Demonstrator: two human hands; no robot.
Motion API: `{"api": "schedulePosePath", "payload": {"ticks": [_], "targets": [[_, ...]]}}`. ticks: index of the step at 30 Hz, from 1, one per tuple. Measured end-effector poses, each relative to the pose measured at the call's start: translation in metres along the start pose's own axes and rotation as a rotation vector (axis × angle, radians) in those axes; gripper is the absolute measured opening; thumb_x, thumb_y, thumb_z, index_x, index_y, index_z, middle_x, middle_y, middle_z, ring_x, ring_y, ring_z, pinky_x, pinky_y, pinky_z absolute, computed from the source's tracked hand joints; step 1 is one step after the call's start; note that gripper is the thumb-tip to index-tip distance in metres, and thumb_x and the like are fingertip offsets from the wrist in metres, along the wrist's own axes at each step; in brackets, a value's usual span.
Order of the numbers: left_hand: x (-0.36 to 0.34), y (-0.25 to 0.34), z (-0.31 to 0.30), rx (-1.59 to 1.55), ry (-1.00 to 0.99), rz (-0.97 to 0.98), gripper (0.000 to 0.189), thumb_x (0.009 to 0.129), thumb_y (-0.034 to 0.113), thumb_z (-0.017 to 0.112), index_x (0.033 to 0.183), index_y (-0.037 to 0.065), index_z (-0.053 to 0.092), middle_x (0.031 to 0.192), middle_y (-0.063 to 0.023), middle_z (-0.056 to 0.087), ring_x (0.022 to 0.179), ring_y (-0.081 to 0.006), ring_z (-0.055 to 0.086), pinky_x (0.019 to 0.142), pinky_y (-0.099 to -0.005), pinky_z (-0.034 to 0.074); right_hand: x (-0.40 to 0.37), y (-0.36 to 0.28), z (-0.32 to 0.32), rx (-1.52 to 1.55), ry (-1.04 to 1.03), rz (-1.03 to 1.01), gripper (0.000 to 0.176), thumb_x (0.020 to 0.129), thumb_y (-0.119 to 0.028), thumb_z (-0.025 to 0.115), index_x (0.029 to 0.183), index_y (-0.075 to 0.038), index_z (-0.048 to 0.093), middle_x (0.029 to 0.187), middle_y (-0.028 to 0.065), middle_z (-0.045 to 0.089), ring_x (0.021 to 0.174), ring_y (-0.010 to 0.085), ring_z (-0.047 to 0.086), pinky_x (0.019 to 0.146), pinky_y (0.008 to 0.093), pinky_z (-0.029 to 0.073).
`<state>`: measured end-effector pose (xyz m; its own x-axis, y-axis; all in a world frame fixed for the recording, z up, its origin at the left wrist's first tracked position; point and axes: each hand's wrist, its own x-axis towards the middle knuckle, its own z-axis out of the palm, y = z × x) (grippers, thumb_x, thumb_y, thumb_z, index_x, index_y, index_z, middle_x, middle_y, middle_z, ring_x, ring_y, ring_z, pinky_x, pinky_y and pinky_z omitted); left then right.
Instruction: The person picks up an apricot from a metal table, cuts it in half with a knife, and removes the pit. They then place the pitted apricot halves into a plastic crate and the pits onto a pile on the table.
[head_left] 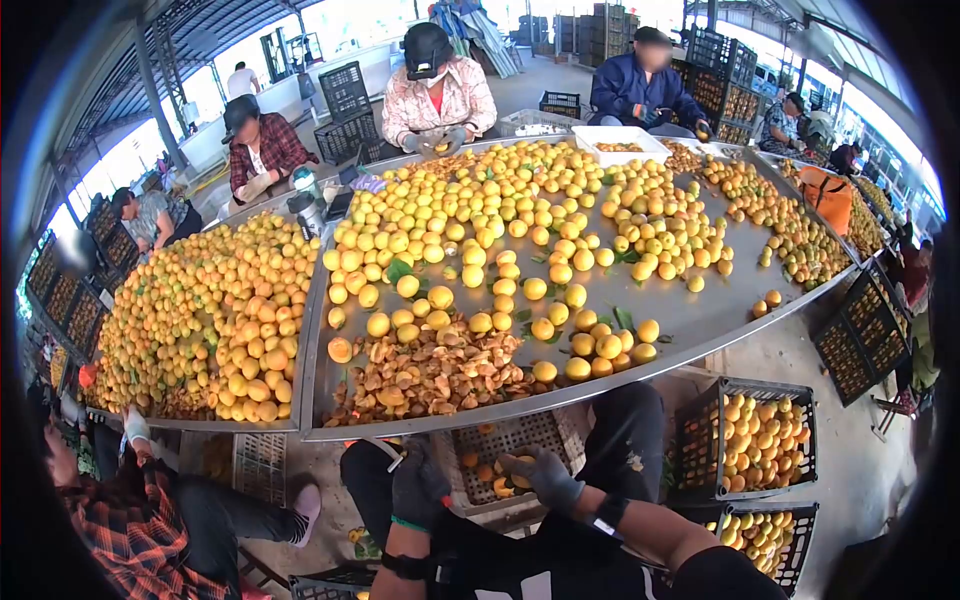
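My left hand (418,485), in a dark grey glove, is closed above my lap. A thin pale metal strip (388,452), which looks like part of a small tool, sticks out beside its fingers. My right hand (546,478), gloved too, curls its fingers against a yellow-orange apricot (520,477) over the crate. Below both hands stands a light plastic crate (572,432) with a few apricots and cut pieces in it. Just beyond, at the table's near edge, lies a heap of split apricot pieces (430,372). Whole yellow apricots (480,215) cover much of the metal table (690,325).
A black crate of apricots (765,440) stands on the floor to my right, a second one (760,535) nearer me. Several people sit around the table. A co-worker in a plaid shirt (140,530) sits at my left. A white tray (622,143) rests at the far edge.
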<state>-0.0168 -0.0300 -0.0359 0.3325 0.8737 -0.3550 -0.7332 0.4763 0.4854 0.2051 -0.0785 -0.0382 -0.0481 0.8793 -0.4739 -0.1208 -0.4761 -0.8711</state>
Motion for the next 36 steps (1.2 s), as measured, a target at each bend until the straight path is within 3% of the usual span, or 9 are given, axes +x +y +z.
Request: {"api": "schedulePosePath", "payload": {"ticks": [7,9,11,14,19,20,24,27,36], "targets": [[0.002,-0.003,-0.009,-0.048,-0.047,-0.093,0.017,0.096,0.031,0.048,0.086,0.019,0.055,0.052,0.0061,0.032,0.039,-0.0098,0.029,0.037,-0.0264,0.025,0.004,-0.002,-0.009,0.104,-0.115,0.043,0.040,0.089,-0.031,0.062,0.117,-0.002,0.056,0.102,0.0069,0.061,0.093,0.0121,0.060,0.080,0.0243,0.050],[0.001,-0.002,-0.009,-0.044,-0.024,-0.080,0.018,0.096,0.032,0.049,0.084,0.019,0.054,0.052,0.0061,0.032,0.038,-0.0098,0.028,0.037,-0.0263,0.024,0.022,0.016,-0.020,0.094,-0.228,-0.389,0.040,0.090,-0.026,0.061,0.123,-0.004,0.052,0.105,0.0063,0.060,0.093,0.0141,0.061,0.081,0.0275,0.051],[-0.002,-0.002,-0.008,0.013,-0.027,-0.129,0.019,0.095,0.033,0.049,0.084,0.019,0.055,0.053,0.0064,0.031,0.038,-0.0096,0.028,0.038,-0.0258,0.023,0.005,-0.040,-0.010,0.637,-0.345,-0.002,0.030,0.089,-0.020,0.062,0.115,-0.006,0.054,0.104,0.0042,0.059,0.094,0.0169,0.060,0.080,0.0321,0.052],[-0.003,-0.003,-0.006,-0.059,0.006,-0.124,0.026,0.096,0.033,0.048,0.075,0.018,0.050,0.051,0.0057,0.029,0.039,-0.0100,0.028,0.038,-0.0257,0.024,0.010,-0.030,0.002,0.109,-0.257,-0.326,0.030,0.092,-0.027,0.058,0.111,-0.003,0.054,0.093,0.0066,0.062,0.083,0.0156,0.063,0.065,0.0283,0.052],[0.000,-0.005,-0.002,-0.060,0.040,-0.122,0.028,0.097,0.034,0.046,0.074,0.017,0.046,0.049,0.0045,0.028,0.039,-0.0103,0.029,0.038,-0.0255,0.025,0.057,0.031,-0.006,0.257,0.109,0.172,0.032,0.091,-0.028,0.059,0.110,-0.002,0.056,0.098,0.0065,0.061,0.088,0.0155,0.061,0.070,0.0302,0.053],[0.006,-0.006,-0.013,-0.082,-0.011,-0.152,0.030,0.097,0.034,0.045,0.073,0.017,0.046,0.049,0.0047,0.028,0.038,-0.0101,0.028,0.037,-0.0256,0.025,0.089,0.089,-0.033,-0.371,-0.015,-0.341,0.029,0.092,-0.027,0.057,0.112,-0.005,0.056,0.100,0.0073,0.059,0.092,0.0158,0.059,0.072,0.0305,0.052],[0.004,-0.002,-0.011,0.018,-0.028,-0.160,0.030,0.097,0.035,0.045,0.073,0.018,0.047,0.050,0.0053,0.029,0.037,-0.0099,0.029,0.036,-0.0266,0.025,0.119,0.160,-0.046,-0.846,0.279,-0.733,0.033,0.090,-0.023,0.056,0.118,-0.006,0.055,0.091,0.0076,0.061,0.082,0.0162,0.059,0.070,0.0281,0.050],[0.008,-0.008,-0.014,-0.009,0.011,-0.135,0.028,0.097,0.034,0.046,0.075,0.017,0.049,0.050,0.0052,0.031,0.038,-0.0102,0.030,0.036,-0.0273,0.025,0.038,0.055,-0.008,0.399,-0.133,0.324,0.031,0.092,-0.023,0.054,0.116,-0.004,0.056,0.080,0.0037,0.059,0.072,0.0107,0.056,0.062,0.0251,0.047],[0.010,-0.020,-0.033,-0.060,-0.164,-0.183,0.018,0.095,0.029,0.048,0.093,0.014,0.057,0.056,0.0027,0.039,0.043,-0.0127,0.036,0.040,-0.0286,0.030,0.047,-0.081,-0.020,0.083,-0.229,-0.320,0.017,0.094,-0.016,0.050,0.105,-0.004,0.053,0.070,0.0001,0.050,0.058,0.0083,0.048,0.051,0.0206,0.038]]}}
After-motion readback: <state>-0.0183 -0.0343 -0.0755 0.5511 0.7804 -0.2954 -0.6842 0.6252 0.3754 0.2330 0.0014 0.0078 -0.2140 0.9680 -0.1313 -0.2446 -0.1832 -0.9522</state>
